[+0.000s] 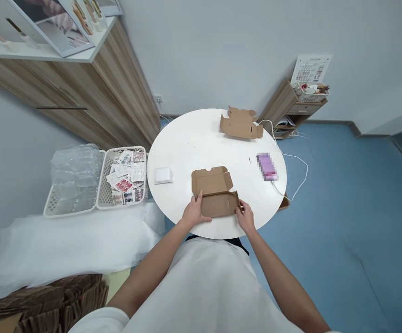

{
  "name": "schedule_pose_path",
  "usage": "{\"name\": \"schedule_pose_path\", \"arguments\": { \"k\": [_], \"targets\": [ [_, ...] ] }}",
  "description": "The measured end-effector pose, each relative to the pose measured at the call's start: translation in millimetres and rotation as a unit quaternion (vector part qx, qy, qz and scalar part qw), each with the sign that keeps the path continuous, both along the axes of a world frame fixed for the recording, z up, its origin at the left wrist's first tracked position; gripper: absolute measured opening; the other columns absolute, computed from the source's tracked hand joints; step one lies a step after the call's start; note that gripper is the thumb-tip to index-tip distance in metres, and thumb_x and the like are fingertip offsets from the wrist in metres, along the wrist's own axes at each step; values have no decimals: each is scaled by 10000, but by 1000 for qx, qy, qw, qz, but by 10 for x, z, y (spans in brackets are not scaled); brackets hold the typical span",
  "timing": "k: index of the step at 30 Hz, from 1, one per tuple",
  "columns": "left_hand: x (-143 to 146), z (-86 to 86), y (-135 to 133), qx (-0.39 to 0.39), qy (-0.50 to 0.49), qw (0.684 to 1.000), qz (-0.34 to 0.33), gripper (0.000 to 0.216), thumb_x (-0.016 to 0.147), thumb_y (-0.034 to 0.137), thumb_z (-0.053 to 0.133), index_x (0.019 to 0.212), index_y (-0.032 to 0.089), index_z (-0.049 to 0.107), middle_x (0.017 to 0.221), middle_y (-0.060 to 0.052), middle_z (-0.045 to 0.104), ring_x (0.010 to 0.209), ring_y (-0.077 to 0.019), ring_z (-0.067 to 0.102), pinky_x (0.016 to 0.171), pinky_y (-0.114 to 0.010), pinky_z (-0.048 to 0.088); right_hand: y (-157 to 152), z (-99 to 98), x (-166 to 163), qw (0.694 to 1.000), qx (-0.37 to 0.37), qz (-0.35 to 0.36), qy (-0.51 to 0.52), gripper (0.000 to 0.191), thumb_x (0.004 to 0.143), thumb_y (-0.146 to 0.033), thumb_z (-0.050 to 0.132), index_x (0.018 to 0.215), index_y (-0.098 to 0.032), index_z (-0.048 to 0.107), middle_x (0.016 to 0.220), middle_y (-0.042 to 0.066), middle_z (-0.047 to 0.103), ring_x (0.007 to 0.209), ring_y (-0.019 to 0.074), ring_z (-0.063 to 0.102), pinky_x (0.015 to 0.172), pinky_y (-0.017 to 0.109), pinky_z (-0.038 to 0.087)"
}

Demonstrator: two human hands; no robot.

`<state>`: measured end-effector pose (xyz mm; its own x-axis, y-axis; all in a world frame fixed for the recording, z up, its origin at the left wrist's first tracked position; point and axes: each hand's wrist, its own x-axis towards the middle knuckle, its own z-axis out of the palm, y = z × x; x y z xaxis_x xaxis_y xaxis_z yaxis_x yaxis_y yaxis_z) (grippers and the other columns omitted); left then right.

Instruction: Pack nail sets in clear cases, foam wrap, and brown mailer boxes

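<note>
A brown cardboard box (218, 205), partly folded up, lies near the front edge of the white oval table, its lid panel (209, 181) opened out away from me. My left hand (194, 212) grips its left end, thumb up along the wall and a finger reaching along the front edge. At the right end, my right hand (245, 217) has its fingers closed on the raised side flap. A second brown cardboard box (241, 123), partly unfolded, rests at the table's far side. Left of the near box sits a small white pack (163, 175).
On the table's right lies a blurred purple phone-like object (267, 166) with a white cable (299, 159) hanging over the edge. White baskets (100, 203) with printed cards and clear plastic packaging stand left. Folded cardboard (62, 303) is stacked low left. A wood cabinet (117, 88) stands behind.
</note>
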<state>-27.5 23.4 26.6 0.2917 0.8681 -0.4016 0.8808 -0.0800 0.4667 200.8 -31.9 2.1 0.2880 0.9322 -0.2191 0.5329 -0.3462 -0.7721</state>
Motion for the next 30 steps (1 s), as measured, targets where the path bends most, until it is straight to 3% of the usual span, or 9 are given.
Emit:
{"name": "schedule_pose_path", "arguments": {
  "k": [5, 9, 15, 18, 21, 24, 27, 30],
  "targets": [
    [-21, 17, 41, -17, -9, 1000, -14, 1199, 430, 564, 690, 1349, 219, 1, 1099, -123, 387, 888, -273, 535, 678, -304, 415, 67, 7, 161, 996, -37, 27, 70, 610, 703, -429, 490, 1229, -145, 370, 997, 89, 563, 800, 182, 544, 709, 337, 459],
    [-10, 21, 59, -27, -1, 999, -22, 1200, 414, 560, 699, 1347, 235, 17, 1101, -111, 378, 859, -260, 547, 666, -301, 420, 99, 16, 117, 999, -39, 21, 31, 624, 628, -492, 577, 1145, -164, 457, 896, 57, 559, 688, 154, 519, 647, 329, 457],
    [56, -2, 35, -20, 0, 1000, -21, 1198, 428, 576, 683, 1347, 244, -11, 1097, -109, 373, 859, -255, 546, 642, -297, 421, 6, 154, -178, 995, 26, 97, 14, 619, 632, -492, 580, 1157, -194, 443, 1121, 110, 473, 813, 177, 507, 651, 314, 451],
    [120, -18, 26, -19, -6, 1000, -18, 1201, 420, 575, 687, 1345, 252, -7, 1099, -107, 371, 854, -252, 550, 635, -291, 419, 17, 175, -196, 999, -3, 32, 14, 581, 692, -476, 507, 1185, -191, 393, 1071, 94, 513, 764, 160, 518, 645, 309, 443],
    [232, -31, 15, -27, -21, 999, -21, 1205, 404, 567, 698, 1344, 258, 11, 1101, -104, 365, 861, -251, 548, 646, -292, 421, 91, 145, -100, 997, -61, -34, -16, 495, 696, -449, 486, 1112, -189, 427, 925, 50, 560, 635, 131, 511, 592, 289, 420],
    [365, -49, -15, -38, -41, 998, -16, 1221, 388, 558, 710, 1345, 258, 12, 1100, -103, 354, 858, -247, 546, 666, -300, 424, 169, 111, 54, 992, -87, -21, -84, 295, 674, -378, 492, 908, -198, 487, 773, 6, 559, 602, 132, 498, 560, 266, 377],
    [470, -81, -62, -44, -72, 996, -15, 1210, 399, 569, 700, 1346, 263, 11, 1098, -97, 346, 872, -249, 538, 686, -313, 426, 212, 87, 211, 986, -99, -1, -132, 155, 665, -281, 456, 801, -208, 447, 652, -22, 523, 584, 137, 479, 527, 244, 331],
    [546, -122, -103, -38, -99, 994, -7, 1001, 576, 539, 613, 1346, 276, 29, 1088, -87, 349, 881, -228, 535, 712, -313, 421, 236, 59, 337, 982, -109, 21, -155, 112, 648, -232, 429, 756, -216, 409, 597, -36, 476, 542, 134, 442, 496, 232, 292]
  ]
}}
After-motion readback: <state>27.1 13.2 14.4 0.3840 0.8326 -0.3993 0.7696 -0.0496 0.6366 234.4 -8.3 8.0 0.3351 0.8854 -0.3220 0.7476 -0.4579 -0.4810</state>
